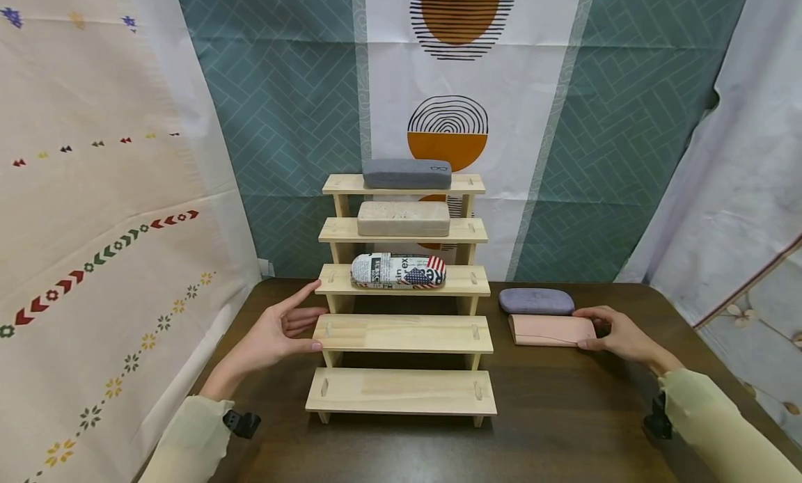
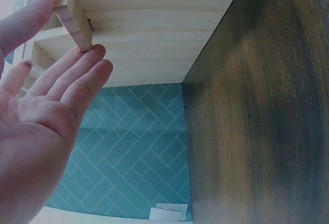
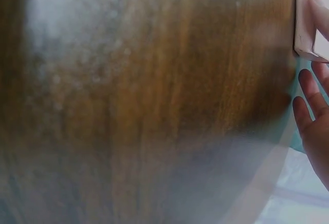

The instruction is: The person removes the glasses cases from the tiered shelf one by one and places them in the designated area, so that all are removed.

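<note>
A light wooden five-step display stand (image 1: 401, 392) stands on the table. My left hand (image 1: 272, 333) is at its left side, thumb and fingertips touching the ends of the steps; in the left wrist view the fingers (image 2: 77, 80) extend fairly straight against a step's end. To the right, my right hand (image 1: 617, 335) pinches the right end of a pink glasses case (image 1: 544, 330), thumb at the front and fingers behind. A corner of that case (image 3: 305, 23) shows in the right wrist view. Just behind it lies a lavender glasses case (image 1: 535, 301).
On the top step sits a grey-blue case (image 1: 407, 174) with a glasses mark. A beige case (image 1: 404, 219) lies one step below, then a newspaper-and-flag print case (image 1: 398, 271). Patterned curtains (image 1: 301, 121) enclose the dark wooden table (image 1: 564, 413) behind and at both sides.
</note>
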`<action>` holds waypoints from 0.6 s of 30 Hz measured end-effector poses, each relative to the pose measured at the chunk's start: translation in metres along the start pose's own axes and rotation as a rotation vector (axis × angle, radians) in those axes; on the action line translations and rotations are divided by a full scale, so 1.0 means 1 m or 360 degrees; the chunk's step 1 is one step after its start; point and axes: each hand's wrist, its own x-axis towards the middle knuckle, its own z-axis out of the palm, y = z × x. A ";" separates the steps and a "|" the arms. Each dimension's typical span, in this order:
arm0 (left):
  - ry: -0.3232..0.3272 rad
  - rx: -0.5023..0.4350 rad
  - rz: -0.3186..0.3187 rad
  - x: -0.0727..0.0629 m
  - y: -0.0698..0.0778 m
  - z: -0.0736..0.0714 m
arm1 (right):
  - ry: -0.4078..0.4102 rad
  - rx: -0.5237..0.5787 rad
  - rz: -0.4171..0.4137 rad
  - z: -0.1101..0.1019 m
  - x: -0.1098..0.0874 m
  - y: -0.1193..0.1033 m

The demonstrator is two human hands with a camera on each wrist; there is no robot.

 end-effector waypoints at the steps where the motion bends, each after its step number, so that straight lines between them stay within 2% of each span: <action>1: 0.0000 0.0004 0.0002 0.000 0.000 0.000 | -0.0003 -0.0002 0.0002 0.000 0.000 0.000; 18: 0.0005 -0.0007 -0.0008 0.000 0.000 0.000 | -0.0006 -0.0021 -0.0001 0.000 0.004 -0.001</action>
